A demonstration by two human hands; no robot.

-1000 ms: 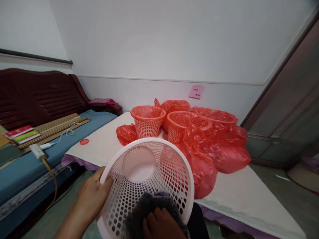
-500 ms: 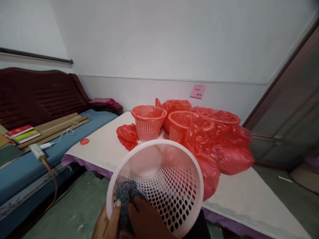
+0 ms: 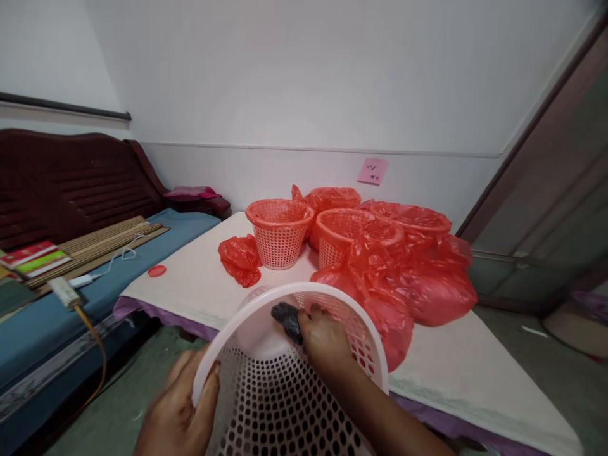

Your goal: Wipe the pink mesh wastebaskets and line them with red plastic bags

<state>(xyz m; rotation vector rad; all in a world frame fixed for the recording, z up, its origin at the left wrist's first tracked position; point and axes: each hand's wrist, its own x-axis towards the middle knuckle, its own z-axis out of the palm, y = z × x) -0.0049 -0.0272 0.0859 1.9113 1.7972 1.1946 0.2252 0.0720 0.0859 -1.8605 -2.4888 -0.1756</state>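
A white perforated plastic basket is tipped with its mouth toward me, in front of the table's edge. My left hand grips its rim on the left, the thumb inside and the fingers outside. Reaching into the basket, my right hand is closed on a bunched dark grey cloth, near the basket's base. Behind it on the table stands a smaller white basket lined with a red plastic bag.
The table has a white cover with a purple edge. More baskets in red bags crowd its right half. A crumpled red bag and a red disc lie left. A power strip rests on the blue bench.
My right hand has moved with the cloth from the basket's lower left wall to deeper inside. My left hand has left the cloth and now holds the rim. The basket sits slightly lower.
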